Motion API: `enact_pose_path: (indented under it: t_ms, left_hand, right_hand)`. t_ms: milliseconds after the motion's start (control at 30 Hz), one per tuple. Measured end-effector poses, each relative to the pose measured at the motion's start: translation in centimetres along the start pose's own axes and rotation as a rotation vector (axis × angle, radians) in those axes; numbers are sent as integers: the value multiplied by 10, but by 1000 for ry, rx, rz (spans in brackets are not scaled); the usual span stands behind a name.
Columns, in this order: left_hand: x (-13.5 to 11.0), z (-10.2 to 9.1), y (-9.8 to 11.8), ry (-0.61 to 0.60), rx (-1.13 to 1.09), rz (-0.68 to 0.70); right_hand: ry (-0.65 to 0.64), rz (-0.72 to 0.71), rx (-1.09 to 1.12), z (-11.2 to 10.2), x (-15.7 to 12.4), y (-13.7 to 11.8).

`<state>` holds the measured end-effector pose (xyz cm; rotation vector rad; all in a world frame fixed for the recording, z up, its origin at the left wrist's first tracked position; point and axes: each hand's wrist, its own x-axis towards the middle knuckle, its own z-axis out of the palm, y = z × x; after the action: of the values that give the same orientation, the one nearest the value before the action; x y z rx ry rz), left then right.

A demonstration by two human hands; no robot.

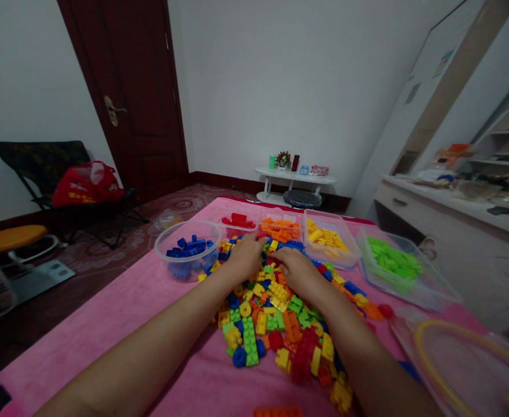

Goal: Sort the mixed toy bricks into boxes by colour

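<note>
A heaped pile of toy building bricks (260,307) in red, yellow, green, blue and orange lies on the pink cloth. At the pile's far side, my left hand (246,256) bends its fingers over the bricks, close to a small red piece; what is in its fingertips, if anything, is hidden. Just to the right, my right hand (296,267) touches the pile with its fingers reaching leftward, apart and with nothing seen in them. A long green brick (249,341) and a red brick piece (305,354) lie nearer to me, between my forearms.
Behind the pile stand clear containers: a round tub (162,249) with blue bricks, and boxes with red bricks (239,220), orange bricks (280,227), yellow bricks (326,236) and green bricks (393,259). A clear lid (467,370) with a yellow ring lies at right.
</note>
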<state>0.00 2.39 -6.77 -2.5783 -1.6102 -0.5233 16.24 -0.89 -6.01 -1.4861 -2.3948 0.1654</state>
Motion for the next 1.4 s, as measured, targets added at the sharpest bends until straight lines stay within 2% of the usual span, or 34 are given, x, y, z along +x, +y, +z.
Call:
enact_pose_path:
  t_ms: [133, 333, 433, 500, 567, 667, 767, 900, 1133, 1233, 1333, 1400]
  left_hand:
    - [2, -1, -4, -62, -62, -112]
    - [1, -8, -5, -84, -161, -26]
    - [1, -25, -8, -87, -195, 12]
    - [-1, -44, -11, -84, -137, -20]
    - [-5, -63, -11, -109, -9, -49]
    - [-13, -83, -7, -222, 163, -60]
    - [-18, -86, -1, -338, 246, -63]
    - [-19, -79, 3, -413, 256, -63]
    - [-17, -75, 1, -368, 183, -42]
    - [-13, -67, -5, -259, 96, -44]
    - [-7, -60, -8, -85, -209, -38]
    - [-4, -58, -6, -51, -530, -59]
  right_hand:
    - [48, 66, -33, -10, 0, -4]
    - [124, 112, -14, -21, -2, 0]
    - [238, 224, -9, -29, -2, 10]
    - [278, 255, -13, -34, -2, 19]
    - [239, 246, -34, -35, -3, 26]
    - [86, 219, -85, -31, -5, 33]
    - [-31, 185, -104, -24, -7, 34]
    - [-81, 182, -107, -21, -10, 33]
    - [-85, 299, -106, -28, -10, 34]
    - [3, 342, -84, -34, -8, 32]
    - [149, 294, 57, -43, -6, 22]
    - [178, 228, 272, -48, -6, 11]
